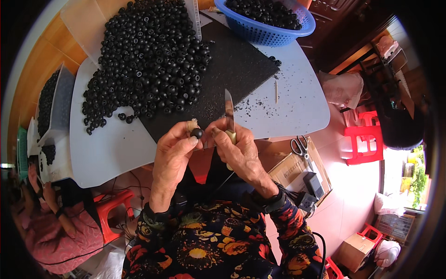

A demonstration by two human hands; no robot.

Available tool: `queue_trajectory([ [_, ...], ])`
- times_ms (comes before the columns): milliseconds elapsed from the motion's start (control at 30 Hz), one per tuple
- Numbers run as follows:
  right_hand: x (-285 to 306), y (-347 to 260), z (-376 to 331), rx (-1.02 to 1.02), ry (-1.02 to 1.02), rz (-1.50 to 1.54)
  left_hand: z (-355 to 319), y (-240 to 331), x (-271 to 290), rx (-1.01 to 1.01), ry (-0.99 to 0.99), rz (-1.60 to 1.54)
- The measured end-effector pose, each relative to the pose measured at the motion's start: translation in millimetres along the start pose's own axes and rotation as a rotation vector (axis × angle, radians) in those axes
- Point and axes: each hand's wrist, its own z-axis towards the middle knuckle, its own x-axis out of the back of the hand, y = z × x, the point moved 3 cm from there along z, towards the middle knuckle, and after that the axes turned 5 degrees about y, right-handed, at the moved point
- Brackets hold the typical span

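My left hand [174,151] pinches a small round black bead [197,133] between thumb and fingertips, just above the near edge of the table. My right hand [237,149] grips a knife [229,111] by its pale handle, blade pointing up and away, right beside the bead. A large heap of the same black beads [148,60] lies on the table and partly on a black mat [232,69] beyond my hands.
A blue basket [267,21] with more beads stands at the far edge of the white table [297,97]. Scissors [301,148] lie on a cardboard box at right. Another person sits at lower left by a bead-filled tray [51,102]. Red stools stand around.
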Motion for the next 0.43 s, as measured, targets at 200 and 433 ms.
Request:
queue_trajectory([
  [200,-7,1,-5,-0.017,0.02,-0.093,-3,3,-6,-0.027,0.05,0.106],
  [433,1,17,-9,0.086,0.059,-0.201,-2,3,-5,-0.045,-0.058,0.053],
])
